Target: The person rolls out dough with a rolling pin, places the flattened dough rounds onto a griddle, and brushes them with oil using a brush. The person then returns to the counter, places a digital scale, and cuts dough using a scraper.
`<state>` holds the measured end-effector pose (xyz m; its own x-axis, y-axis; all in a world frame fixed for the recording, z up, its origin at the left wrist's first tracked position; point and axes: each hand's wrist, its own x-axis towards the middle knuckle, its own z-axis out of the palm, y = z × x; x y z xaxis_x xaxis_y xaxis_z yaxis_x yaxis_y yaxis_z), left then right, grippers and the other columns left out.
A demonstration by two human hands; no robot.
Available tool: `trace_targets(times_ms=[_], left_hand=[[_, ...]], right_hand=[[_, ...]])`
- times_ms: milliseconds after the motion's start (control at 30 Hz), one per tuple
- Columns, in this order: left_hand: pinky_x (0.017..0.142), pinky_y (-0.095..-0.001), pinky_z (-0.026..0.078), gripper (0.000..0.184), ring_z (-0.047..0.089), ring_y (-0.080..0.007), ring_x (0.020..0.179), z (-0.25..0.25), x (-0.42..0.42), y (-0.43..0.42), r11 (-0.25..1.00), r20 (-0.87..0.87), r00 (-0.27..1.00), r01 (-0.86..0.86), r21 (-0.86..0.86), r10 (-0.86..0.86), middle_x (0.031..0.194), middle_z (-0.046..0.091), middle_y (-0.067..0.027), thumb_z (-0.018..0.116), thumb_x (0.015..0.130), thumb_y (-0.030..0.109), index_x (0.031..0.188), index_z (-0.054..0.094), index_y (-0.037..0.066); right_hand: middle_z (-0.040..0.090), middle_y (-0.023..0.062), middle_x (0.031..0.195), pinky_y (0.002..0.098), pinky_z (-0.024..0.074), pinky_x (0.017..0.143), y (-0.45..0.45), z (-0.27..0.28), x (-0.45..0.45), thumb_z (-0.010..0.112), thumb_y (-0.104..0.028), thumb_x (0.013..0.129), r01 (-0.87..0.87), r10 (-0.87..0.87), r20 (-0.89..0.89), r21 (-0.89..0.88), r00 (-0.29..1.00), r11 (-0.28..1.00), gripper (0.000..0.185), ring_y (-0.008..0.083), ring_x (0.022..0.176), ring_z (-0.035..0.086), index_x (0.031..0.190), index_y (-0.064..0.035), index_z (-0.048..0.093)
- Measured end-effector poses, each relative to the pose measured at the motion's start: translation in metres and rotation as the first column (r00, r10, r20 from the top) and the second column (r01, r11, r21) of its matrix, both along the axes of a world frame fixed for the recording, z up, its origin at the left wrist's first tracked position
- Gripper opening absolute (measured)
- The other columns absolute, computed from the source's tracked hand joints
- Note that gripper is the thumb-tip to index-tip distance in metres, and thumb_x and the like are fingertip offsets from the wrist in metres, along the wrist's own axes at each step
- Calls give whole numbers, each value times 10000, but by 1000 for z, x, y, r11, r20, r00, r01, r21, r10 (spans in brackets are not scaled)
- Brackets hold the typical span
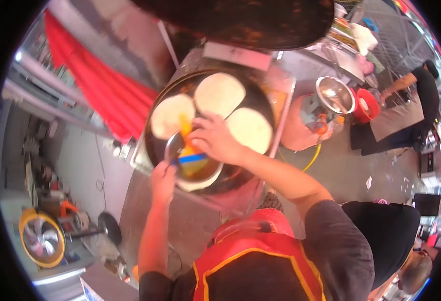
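Note:
My left hand (163,181) is closed on the rim of a metal bowl (215,176) tilted over the near part of a round black pan (233,181). Yellowish liquid shows inside, and a blue strip (192,158) crosses the bowl. Above the bowl, my right hand (214,136) has its fingers curled round a yellow-orange brush-like tool (185,125), blurred by motion and partly hidden by the fingers. Pale round flatbreads lie on the pan: one at the left (169,115), one at the back (220,94) and one at the right (251,131).
A large dark round lid (245,22) hangs over the pan's far side. Red cloth (97,83) drapes at the left, above a yellow fan (42,238). To the right are a steel bowl (335,95), a red basin (366,106) and a yellow hose (313,158). Other people stand at the right.

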<state>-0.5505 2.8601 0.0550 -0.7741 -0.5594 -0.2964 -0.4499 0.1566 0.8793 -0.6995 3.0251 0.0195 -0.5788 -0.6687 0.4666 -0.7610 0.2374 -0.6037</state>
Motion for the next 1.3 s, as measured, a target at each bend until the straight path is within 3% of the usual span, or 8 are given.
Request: trace_targets(times_ms=[133,267,400,533,733,967,1067,1300], left_hand=[[484,-288,510,121,548,-114,590,-31,17,-27,991,-193,976,118,62,-104,691,530,-34,545,847,83,808,574,-28],[493,-298,539,142,596,-145,591,-26,38,-39,982,-91,978,189,-6,-189,702,571,-80,549,837,94,806,564,-44],[502,-300,550,155,605,-165,565,-25,51,-44,973,-67,971,232,8,-231,694,577,-96,559,836,103,790,551,-45],[503,-299,557,155,595,-155,570,-44,62,-51,973,-65,972,227,48,-224,683,557,-89,558,839,95,765,530,-38],[476,-296,538,161,585,-143,554,-44,62,-48,984,-56,982,181,4,-180,670,540,-85,553,845,91,744,506,-26],[482,-275,474,136,544,-124,518,-36,40,-47,986,-49,986,159,-55,-162,633,506,-41,548,853,93,756,523,1],[485,-278,473,127,547,-124,522,-30,26,-38,981,-46,982,178,-83,-182,643,521,-45,547,849,87,762,532,-3],[489,-316,483,159,615,-195,549,-67,1,-36,990,-124,983,131,-61,-137,654,576,-126,567,825,84,774,572,-66]], right_hand=[[559,174,1115,436,398,919,-8,19,41,678,-143,747,241,-263,-71,-227,962,943,281,361,1050,512,994,-40,593],[499,210,1289,434,352,1039,-2,12,53,756,-335,756,482,-441,379,-15,814,876,732,365,1233,411,1321,11,445],[466,218,1343,426,333,1063,-26,3,48,770,-363,732,82,-64,514,-13,855,997,597,368,1261,390,1239,-98,597],[618,134,1055,461,435,892,-44,32,88,702,-222,747,-124,126,30,-78,992,989,234,340,1061,558,958,-134,651],[598,170,865,424,498,698,-35,12,122,609,-149,822,-335,294,212,196,932,922,148,342,816,618,954,-82,622],[681,137,921,307,512,652,-7,41,86,630,-154,875,136,-55,419,-167,906,976,170,244,741,667,972,-19,663],[682,107,832,296,514,638,-4,27,69,643,-134,864,183,-178,433,30,884,983,171,211,702,666,967,1,656],[646,69,794,265,528,624,31,1,18,604,-123,903,465,49,864,-316,500,827,159,134,661,627,972,18,630]])
